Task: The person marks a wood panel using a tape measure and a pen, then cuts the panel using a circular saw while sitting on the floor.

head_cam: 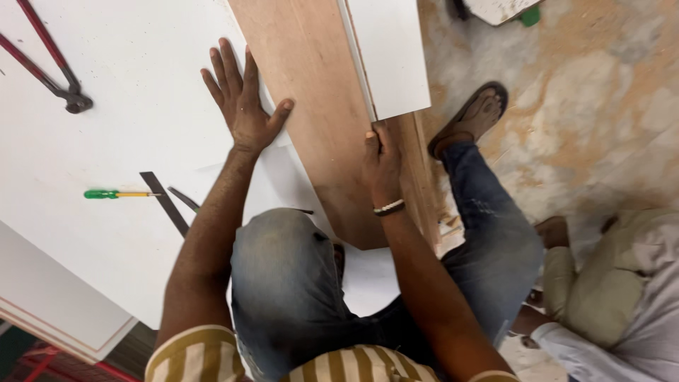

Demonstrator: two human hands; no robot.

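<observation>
Plywood board lies across the white sheet w/ a knee beside it. Left hand is spread flat, fingers splayed, pinning its edge; right hand is curled round the far edge where a white panel overlaps, apparently steadying both.

Long brown plywood board lies slanted across the white panel; a white-faced strip rests atop it.
</observation>
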